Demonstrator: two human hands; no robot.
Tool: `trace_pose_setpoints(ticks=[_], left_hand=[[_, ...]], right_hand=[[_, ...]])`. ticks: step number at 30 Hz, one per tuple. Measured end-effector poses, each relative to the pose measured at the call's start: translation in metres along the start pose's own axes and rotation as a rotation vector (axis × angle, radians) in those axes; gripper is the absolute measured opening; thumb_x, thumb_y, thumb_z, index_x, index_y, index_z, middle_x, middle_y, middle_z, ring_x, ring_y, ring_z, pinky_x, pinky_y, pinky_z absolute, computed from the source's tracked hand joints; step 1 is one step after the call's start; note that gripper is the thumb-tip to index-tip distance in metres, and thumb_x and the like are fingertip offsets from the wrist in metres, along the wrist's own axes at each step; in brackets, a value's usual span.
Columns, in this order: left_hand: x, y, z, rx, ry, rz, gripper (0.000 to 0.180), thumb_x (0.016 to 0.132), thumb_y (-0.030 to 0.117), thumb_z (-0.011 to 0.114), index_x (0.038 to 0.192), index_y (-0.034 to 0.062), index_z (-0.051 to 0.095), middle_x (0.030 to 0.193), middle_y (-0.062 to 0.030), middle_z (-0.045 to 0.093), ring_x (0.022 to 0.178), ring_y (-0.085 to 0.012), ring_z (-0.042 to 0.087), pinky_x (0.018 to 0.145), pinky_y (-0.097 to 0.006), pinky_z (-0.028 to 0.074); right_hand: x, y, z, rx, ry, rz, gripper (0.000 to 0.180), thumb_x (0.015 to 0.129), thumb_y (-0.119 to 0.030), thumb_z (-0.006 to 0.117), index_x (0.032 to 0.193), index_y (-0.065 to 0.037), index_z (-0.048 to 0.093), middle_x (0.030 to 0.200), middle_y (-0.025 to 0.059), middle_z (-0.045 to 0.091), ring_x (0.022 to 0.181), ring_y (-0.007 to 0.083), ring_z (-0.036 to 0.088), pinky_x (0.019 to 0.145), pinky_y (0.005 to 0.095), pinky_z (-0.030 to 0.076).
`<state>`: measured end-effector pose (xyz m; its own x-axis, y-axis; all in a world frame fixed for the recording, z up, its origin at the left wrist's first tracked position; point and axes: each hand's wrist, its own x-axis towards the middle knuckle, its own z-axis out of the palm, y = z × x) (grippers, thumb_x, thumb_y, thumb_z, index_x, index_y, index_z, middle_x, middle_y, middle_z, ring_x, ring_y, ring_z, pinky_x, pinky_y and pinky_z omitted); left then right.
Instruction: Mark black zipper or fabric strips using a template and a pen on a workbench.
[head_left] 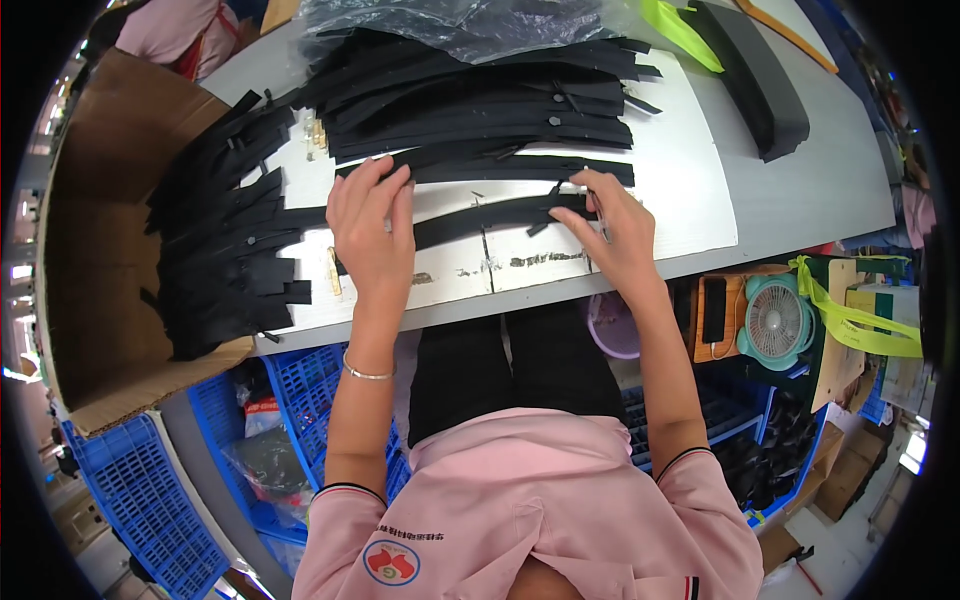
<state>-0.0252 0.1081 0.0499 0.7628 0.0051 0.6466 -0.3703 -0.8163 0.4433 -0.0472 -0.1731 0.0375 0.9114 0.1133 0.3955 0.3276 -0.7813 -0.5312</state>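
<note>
Left hand point(372, 235): loosely bent, fingertips over the left part of the far black strip point(530, 168), wrist toward the near edge; whether it grips is unclear.
Right hand point(622, 228): thumb and forefinger bent at the right end of the near black strip point(460, 222); how firmly they pinch, if at all, does not show.
Black strips in work: the near one runs between the two hands, bowed, with the far one just beyond it; both lie on a white board point(690, 170) over the grey surface point(840, 190).
In the way: the left hand hides part of both strips; clear plastic point(460, 25) covers the back of the strip pile point(480, 100).
Left side: another strip heap point(225, 270) lies at the mouth of a cardboard box point(100, 200).
Far right: a long black block point(750, 75), with a yellow-green band point(690, 38) beside it.
Below the surface: purple container point(615, 345), phone point(714, 308) and teal fan point(775, 322) to the right; blue basket point(150, 500) at lower left.
</note>
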Motion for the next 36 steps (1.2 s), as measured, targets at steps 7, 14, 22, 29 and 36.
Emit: trace_pose_setpoints(ticks=[7, 14, 22, 29, 36], left_hand=[[-0.056, 0.055, 0.009, -0.206, -0.299, 0.128, 0.024, 0.087, 0.004, 0.076, 0.111, 0.003, 0.075, 0.124, -0.0111, 0.071, 0.122, -0.0318, 0.064, 0.114, -0.052, 0.042], [-0.07, 0.086, 0.021, -0.131, -0.389, 0.133, 0.045, 0.091, 0.015, 0.077, 0.132, -0.0002, 0.067, 0.136, -0.0157, 0.065, 0.131, -0.0359, 0.058, 0.116, -0.054, 0.039], [-0.037, 0.067, 0.034, -0.125, -0.421, 0.011, 0.039, 0.101, 0.024, 0.067, 0.129, -0.0024, 0.067, 0.141, -0.0216, 0.062, 0.141, -0.0387, 0.051, 0.122, -0.057, 0.026], [-0.035, 0.073, 0.022, -0.147, -0.465, 0.003, 0.043, 0.101, 0.026, 0.067, 0.133, -0.002, 0.065, 0.147, -0.0211, 0.057, 0.146, -0.0395, 0.045, 0.124, -0.059, 0.02], [-0.089, 0.056, -0.025, 0.016, -0.524, -0.099, 0.059, 0.101, 0.026, 0.067, 0.152, 0.0019, 0.051, 0.162, -0.0168, 0.045, 0.156, -0.0357, 0.031, 0.126, -0.06, 0.008]], right_hand=[[0.013, -0.001, 0.007, 0.236, 0.112, 0.197, 0.034, 0.089, -0.018, 0.081, 0.117, -0.007, 0.065, 0.093, 0.0065, 0.067, 0.073, 0.0214, 0.062, 0.07, 0.0327, 0.052], [-0.048, -0.028, -0.011, 0.135, 0.27, 0.01, 0.028, 0.087, -0.001, 0.077, 0.114, -0.004, 0.069, 0.1, 0.0115, 0.073, 0.089, 0.0283, 0.07, 0.083, 0.0366, 0.054], [-0.074, -0.025, -0.002, -0.051, 0.157, -0.122, 0.042, 0.083, -0.004, 0.08, 0.124, -0.006, 0.068, 0.126, 0.0138, 0.07, 0.114, 0.0307, 0.067, 0.097, 0.0428, 0.049], [-0.075, -0.018, -0.005, -0.085, 0.135, -0.109, 0.046, 0.082, -0.007, 0.08, 0.126, -0.009, 0.067, 0.124, 0.0112, 0.069, 0.114, 0.0311, 0.066, 0.1, 0.0422, 0.045], [-0.083, 0.006, -0.025, -0.235, 0.141, 0.015, 0.041, 0.091, -0.007, 0.075, 0.13, -0.011, 0.067, 0.131, 0.0051, 0.072, 0.13, 0.0293, 0.057, 0.12, 0.0492, 0.031]])
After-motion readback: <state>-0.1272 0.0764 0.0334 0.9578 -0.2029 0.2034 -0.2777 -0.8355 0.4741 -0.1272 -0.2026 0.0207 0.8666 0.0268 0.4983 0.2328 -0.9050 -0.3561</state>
